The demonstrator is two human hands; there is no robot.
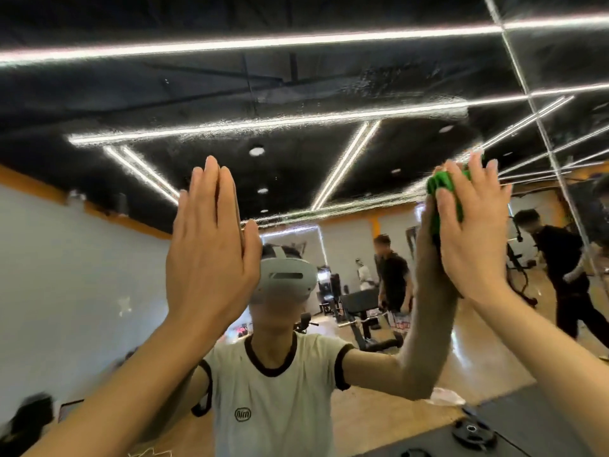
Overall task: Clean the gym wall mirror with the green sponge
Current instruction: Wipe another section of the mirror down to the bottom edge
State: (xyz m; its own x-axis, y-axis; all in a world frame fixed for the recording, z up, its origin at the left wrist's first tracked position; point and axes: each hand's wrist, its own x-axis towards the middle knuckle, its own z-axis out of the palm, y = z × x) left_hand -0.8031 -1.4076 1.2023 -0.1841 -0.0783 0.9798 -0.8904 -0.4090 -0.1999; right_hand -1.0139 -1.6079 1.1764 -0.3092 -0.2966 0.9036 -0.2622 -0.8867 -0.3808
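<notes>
The gym wall mirror (296, 103) fills the view and shows wet, rippled streaks across its upper half. My left hand (211, 255) lies flat on the glass at centre left, fingers straight and together. My right hand (471, 239) presses the green sponge (445, 189) against the mirror at the upper right, fingers straight over it. Only part of the sponge shows between my fingers. The mirror reflects me in a white shirt and a headset.
A vertical seam (540, 133) between mirror panels runs just right of the sponge. Reflected in the glass are a weight bench (359, 311), other people (392, 275) and a wooden floor. Dark weight plates (474, 430) lie low at the right.
</notes>
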